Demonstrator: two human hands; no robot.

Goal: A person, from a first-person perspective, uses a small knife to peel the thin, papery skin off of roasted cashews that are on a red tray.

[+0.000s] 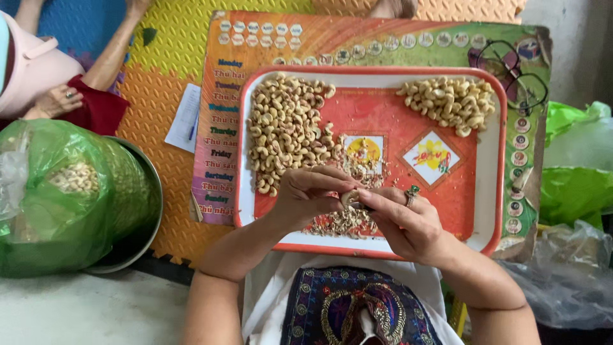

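Cashew (pixel 349 197) sits pinched between your fingertips, low centre of the frame, just above the scrap heap (pixel 341 222) on the tray (pixel 491 211). Your left hand (pixel 306 195) closes on it; your right hand (pixel 402 220) seems to press a small dark tool to it, so peeling looks under way. Next calls for a light scrape. Nut piles (pixel 284 131) lie upper left and upper right (pixel 450 102).

I see open tray floor (pixel 383 115) at twelve o'clock between two cashew piles (pixel 284 131) (pixel 450 102). Green bags (pixel 575 185) crowd three o'clock.
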